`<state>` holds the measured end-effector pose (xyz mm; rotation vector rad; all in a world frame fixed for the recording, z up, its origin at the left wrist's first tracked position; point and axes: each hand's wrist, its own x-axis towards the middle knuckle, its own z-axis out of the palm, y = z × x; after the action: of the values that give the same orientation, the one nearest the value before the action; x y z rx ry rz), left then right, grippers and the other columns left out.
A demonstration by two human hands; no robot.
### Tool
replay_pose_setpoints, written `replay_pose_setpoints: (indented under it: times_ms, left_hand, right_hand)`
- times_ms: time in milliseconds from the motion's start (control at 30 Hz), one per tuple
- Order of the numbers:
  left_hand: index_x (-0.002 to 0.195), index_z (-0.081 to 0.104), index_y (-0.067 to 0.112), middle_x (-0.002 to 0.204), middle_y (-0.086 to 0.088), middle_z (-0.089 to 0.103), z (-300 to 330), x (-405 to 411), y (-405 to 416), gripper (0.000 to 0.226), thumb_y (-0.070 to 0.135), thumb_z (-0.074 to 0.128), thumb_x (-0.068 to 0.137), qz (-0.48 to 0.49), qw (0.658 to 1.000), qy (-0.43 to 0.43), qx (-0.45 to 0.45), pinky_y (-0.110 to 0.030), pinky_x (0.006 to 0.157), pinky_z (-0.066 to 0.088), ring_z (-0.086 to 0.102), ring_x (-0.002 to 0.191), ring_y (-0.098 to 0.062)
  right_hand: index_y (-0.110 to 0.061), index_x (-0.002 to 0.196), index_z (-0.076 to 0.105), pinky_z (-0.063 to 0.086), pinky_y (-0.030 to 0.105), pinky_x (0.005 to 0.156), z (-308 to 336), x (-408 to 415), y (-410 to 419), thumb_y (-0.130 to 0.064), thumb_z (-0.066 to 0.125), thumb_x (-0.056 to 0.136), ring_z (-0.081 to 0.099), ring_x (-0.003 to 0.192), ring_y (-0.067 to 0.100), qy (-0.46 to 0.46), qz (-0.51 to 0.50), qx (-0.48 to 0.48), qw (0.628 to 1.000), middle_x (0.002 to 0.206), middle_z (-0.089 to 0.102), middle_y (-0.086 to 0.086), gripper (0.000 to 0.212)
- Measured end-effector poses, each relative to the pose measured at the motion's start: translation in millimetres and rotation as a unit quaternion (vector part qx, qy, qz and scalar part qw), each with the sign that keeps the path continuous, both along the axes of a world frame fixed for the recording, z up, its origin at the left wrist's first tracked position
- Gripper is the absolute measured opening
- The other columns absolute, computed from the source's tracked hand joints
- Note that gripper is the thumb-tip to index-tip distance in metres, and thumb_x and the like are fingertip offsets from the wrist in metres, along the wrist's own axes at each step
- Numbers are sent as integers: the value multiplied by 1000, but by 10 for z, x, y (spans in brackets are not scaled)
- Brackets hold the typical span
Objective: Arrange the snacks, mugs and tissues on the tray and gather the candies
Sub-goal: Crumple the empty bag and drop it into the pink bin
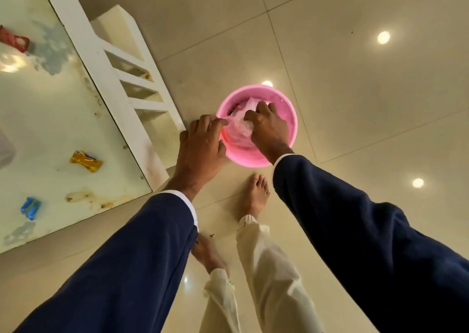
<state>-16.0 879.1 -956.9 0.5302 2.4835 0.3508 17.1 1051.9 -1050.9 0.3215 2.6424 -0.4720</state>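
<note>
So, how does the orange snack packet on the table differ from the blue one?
The orange snack packet is longer and lies farther up the glass table; the blue snack packet is shorter, blockier and lies nearer the table's bottom edge. The orange one is closer to the pink bucket where both hands work; the blue one is farther away. Both lie flat on the glass, untouched.

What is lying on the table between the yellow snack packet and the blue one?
In the head view, no object lies between the yellow packet and the blue packet; that stretch of table shows only brownish stains.
</note>
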Motion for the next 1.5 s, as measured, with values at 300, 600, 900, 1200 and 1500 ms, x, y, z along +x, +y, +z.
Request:
replay_pose_setpoints:
  times_ms: [300,600,900,1200,1500]
  left_hand:
    - [136,56,16,140,-7,53,-120,-5,-241,52,9,61,85,-85,994,63,-7,-45,106,35,48,134,-29]
    - [145,47,15,158,-11,38,435,-81,-354,54,17,58,93,-108,992,40,-61,-59,121,21,29,151,-29]
    - [146,44,21,164,-4,28,1098,-192,-542,52,21,54,95,-95,990,72,-74,-56,123,17,21,154,-23]
    - [156,32,20,169,-6,18,1580,46,-967,66,38,55,97,-47,990,102,-82,-57,125,12,15,157,-27]
    - [163,11,19,172,-6,0,2514,615,-1930,83,52,51,98,49,987,105,-115,-59,124,7,2,159,-26]
  right_hand:
    - [-2,146,34,45,58,101,-261,-18,4,-12,64,88,52,121,46,-254,17,-105,961,128,55,26,66]
    - [-13,153,29,45,56,104,489,-38,71,-19,63,89,49,127,46,-166,57,-55,983,151,38,22,73]
    - [-15,156,27,34,57,115,1268,-8,30,-22,61,90,35,143,38,-154,108,-32,982,161,29,16,74]
    - [-14,155,27,39,52,111,1944,-42,-429,-42,60,92,38,143,34,-35,145,-59,987,160,31,15,76]
    - [-15,159,16,24,53,121,3265,111,-1391,-53,53,96,22,151,33,23,244,-59,968,166,17,13,83]
